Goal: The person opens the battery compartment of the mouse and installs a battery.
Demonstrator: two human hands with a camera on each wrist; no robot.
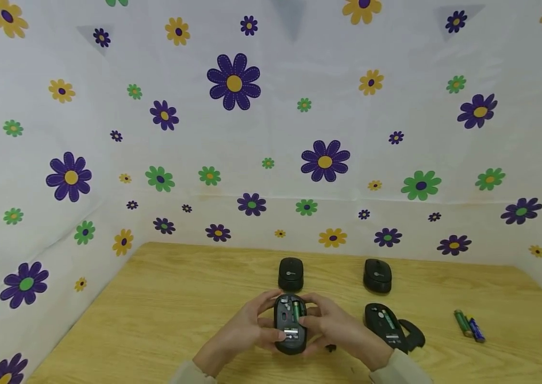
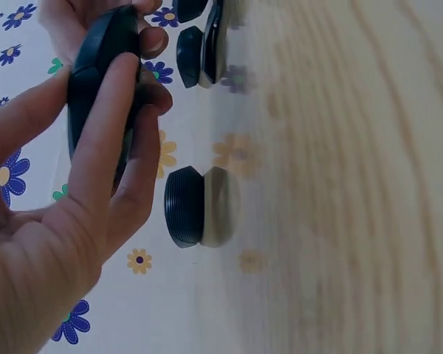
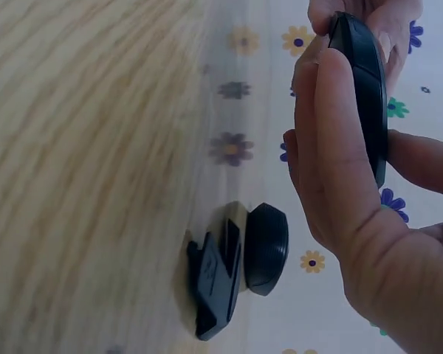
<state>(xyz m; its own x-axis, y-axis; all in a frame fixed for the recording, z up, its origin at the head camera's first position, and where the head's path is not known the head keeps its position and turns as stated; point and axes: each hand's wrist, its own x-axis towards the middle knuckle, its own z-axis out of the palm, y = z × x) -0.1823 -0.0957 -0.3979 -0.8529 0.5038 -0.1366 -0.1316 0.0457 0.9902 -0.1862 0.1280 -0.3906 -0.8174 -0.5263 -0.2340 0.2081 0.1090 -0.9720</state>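
Both hands hold a black computer mouse (image 1: 284, 344) above the table, its underside facing up. Its battery bay is uncovered, and a green battery (image 1: 296, 308) lies in it. My left hand (image 1: 244, 332) grips the mouse's left side, thumb on the lower label. From the other side my right hand (image 1: 340, 324) grips it, with the thumb at the lower end of the battery. Edge-on in the left wrist view, the mouse (image 2: 92, 81) sits between the fingers and thumb; the right wrist view shows its side (image 3: 365, 92) likewise.
Two black mice (image 1: 291, 273) (image 1: 377, 274) stand behind on the wooden table (image 1: 180, 298). To the right lies an upturned mouse (image 1: 386, 326) with a battery inside, beside a black cover (image 1: 414, 336). Farther right are a green battery (image 1: 462, 322) and a blue battery (image 1: 476, 329). Flowered sheeting (image 1: 271, 128) encloses the table.
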